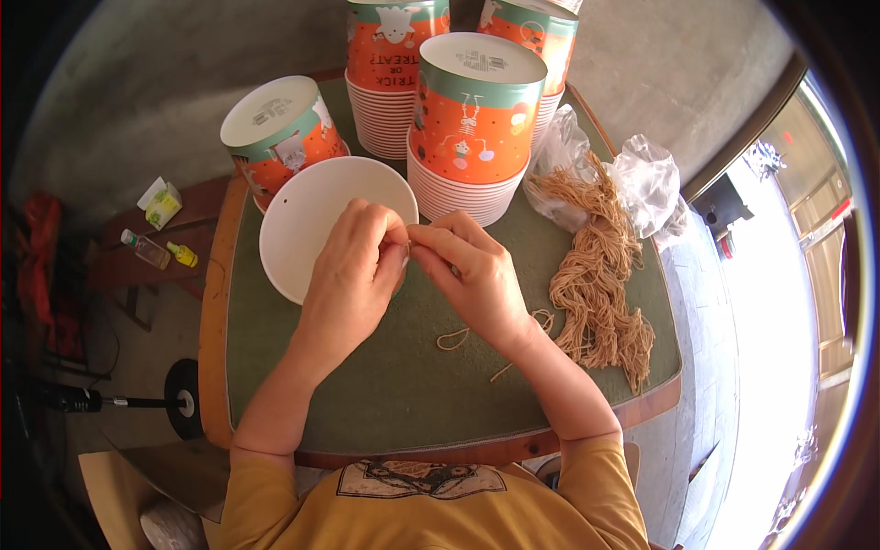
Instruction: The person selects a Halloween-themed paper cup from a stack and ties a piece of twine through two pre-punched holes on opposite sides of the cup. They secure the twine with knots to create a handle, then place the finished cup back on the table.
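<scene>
An open paper bucket (316, 197), white inside with a small hole near its rim, lies tilted on the table in front of me. Over its right rim, my left hand (353, 261) is closed in a pinch. Close beside it, my right hand (472, 275) pinches too, its fingertips meeting those of the left. Whatever lies between the fingers is too small and covered to make out. A loose piece of tan twine (452, 342) curls on the table by my right hand and passes under the wrist; I cannot trace it to the fingertips.
Upside-down stacks of orange and green Halloween buckets (477, 119) stand at the back; another bucket (284, 137) is at left. A twine bundle (596, 275) and clear plastic bags (646, 179) lie at the table's right. Bottles (145, 248) rest on a low bench (110, 229).
</scene>
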The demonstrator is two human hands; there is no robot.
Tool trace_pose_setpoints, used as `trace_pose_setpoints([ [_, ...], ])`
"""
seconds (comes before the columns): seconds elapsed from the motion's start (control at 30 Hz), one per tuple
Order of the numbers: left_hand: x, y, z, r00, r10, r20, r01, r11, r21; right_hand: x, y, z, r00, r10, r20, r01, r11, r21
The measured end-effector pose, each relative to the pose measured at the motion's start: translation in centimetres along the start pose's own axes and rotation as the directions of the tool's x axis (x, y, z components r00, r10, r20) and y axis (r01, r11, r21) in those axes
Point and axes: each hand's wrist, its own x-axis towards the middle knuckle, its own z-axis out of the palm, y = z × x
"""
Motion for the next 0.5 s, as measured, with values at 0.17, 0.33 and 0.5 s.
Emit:
trace_pose_setpoints([
  [0.17, 0.0, 0.1, -0.2, 0.997, -0.075, 0.023, 0.077, 0.992, -0.095, 0.2, -0.3, -0.3, 0.984, 0.157, 0.082, -0.168, 0.972, 0.164],
  [0.33, -0.1, -0.2, -0.7, 0.984, -0.148, 0.098, 0.165, 0.967, -0.196, 0.2, -0.5, -0.3, 0.951, 0.282, 0.131, -0.309, 0.897, 0.316],
  [0.5, 0.2, 0.3, -1.4, 0.923, -0.28, 0.264, 0.359, 0.873, -0.33, 0.1, -0.6, -0.3, 0.954, 0.282, 0.098, -0.298, 0.913, 0.277],
])
